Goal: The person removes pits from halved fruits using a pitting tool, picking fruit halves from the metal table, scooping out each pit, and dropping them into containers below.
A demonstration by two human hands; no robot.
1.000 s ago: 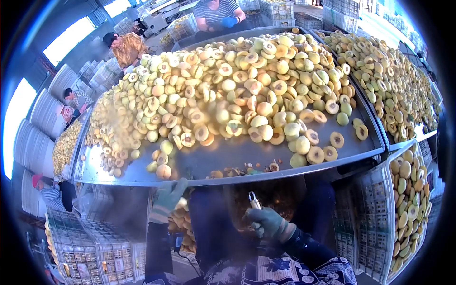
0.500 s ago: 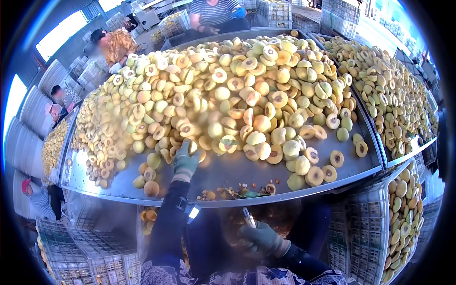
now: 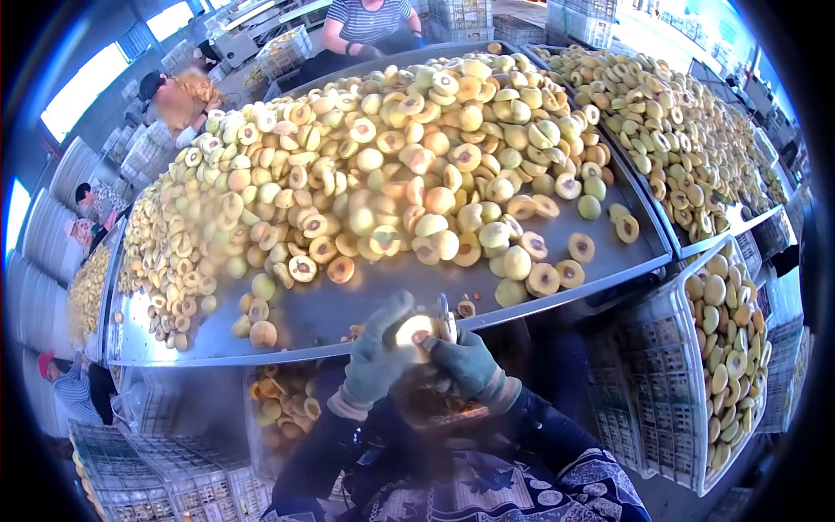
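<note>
My gloved left hand (image 3: 370,361) holds a yellow peach half (image 3: 410,332), cut face up with its dark pit hollow showing, just over the near edge of the metal table (image 3: 304,329). Close against it on the right, my gloved right hand (image 3: 470,364) grips a small metal pitting tool (image 3: 447,318). The tool's curved tip points up beside the fruit; glare and blur hide whether it touches. A large heap of halved peaches (image 3: 348,183) spreads over the table beyond both hands.
A second table heaped with halves (image 3: 687,139) adjoins on the right. A crate of halves (image 3: 726,348) stands at lower right, and grey crates (image 3: 165,461) at lower left. Below the table edge is another container of halves (image 3: 283,404). Several people work around, one (image 3: 370,22) opposite.
My left hand has come back from the heap with a peach half and now meets my right hand. The right hand has risen with the tool to the table edge. The view has shifted slightly.
</note>
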